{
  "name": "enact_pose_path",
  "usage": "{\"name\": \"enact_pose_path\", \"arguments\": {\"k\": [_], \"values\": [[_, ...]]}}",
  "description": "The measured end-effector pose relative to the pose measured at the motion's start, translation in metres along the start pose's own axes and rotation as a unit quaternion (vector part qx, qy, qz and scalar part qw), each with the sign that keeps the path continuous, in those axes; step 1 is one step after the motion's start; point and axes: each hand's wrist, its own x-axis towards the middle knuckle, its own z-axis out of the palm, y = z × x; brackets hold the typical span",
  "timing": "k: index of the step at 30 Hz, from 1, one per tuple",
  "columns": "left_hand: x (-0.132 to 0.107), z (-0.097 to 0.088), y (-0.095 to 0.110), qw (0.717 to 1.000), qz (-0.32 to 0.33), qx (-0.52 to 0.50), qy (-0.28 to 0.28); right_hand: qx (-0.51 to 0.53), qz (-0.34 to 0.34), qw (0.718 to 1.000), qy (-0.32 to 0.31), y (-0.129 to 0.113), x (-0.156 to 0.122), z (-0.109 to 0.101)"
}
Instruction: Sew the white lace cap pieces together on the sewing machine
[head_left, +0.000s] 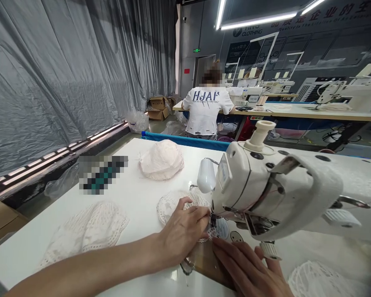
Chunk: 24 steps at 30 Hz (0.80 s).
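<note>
Right hand (250, 268) nearest, at the bottom edge: lies back upward across a glossy brown strip (205, 258) beside the needle area, fingers nearly straight and slightly spread; cannot tell of any grip on cloth at the tips. Bare left forearm crossing from the lower left corner, ending in left hand (182, 229): presses on a piece of white eyelet-lace fabric (170, 202), fingers bent and close together, tips partly hidden; touching the cloth, but pinched or merely pressed, cannot tell.

Fabric location: on the glossy white bench (140, 202), spread around the left fingers and reaching the needle end of a bulky white sewing machine (241, 181). Just beyond, a white rounded cylinder (206, 176) beside the machine head. Farther back on the bench, a dome-shaped cream cloth bundle (162, 161); to the left, a loose white eyelet-trimmed heap (99, 225); at lower right, ribbed white lace (318, 280), partly cut off by the frame.

Beyond, a white-shirted person (207, 111), back turned, close to another row of machines.
</note>
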Motion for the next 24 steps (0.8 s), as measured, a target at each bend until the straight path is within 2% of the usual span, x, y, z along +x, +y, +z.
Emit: {"name": "enact_pose_path", "arguments": {"k": [4, 7, 10, 13, 15, 18, 24], "values": [[-0.007, -0.004, 0.009, 0.999, 0.014, 0.027, 0.024, -0.003, -0.035, 0.999, 0.031, 0.003, -0.008, 0.012], [-0.010, -0.009, 0.019, 0.997, 0.046, 0.061, 0.032, 0.005, -0.026, 0.999, 0.021, 0.005, -0.009, 0.014], [-0.011, -0.010, 0.027, 0.995, 0.052, 0.076, 0.043, 0.024, -0.021, 0.999, 0.012, 0.001, -0.007, 0.011], [-0.011, -0.009, 0.029, 0.994, 0.056, 0.074, 0.063, 0.055, 0.018, 0.996, 0.062, -0.005, -0.004, 0.007], [-0.011, -0.009, 0.028, 0.993, 0.059, 0.067, 0.075, 0.059, 0.020, 0.995, 0.081, -0.008, -0.001, 0.004], [-0.011, -0.009, 0.027, 0.992, 0.060, 0.063, 0.088, 0.049, -0.013, 0.997, 0.061, -0.007, 0.004, -0.003], [-0.010, -0.011, 0.028, 0.991, 0.063, 0.071, 0.095, 0.048, -0.024, 0.998, 0.043, 0.000, 0.015, -0.018]]}}
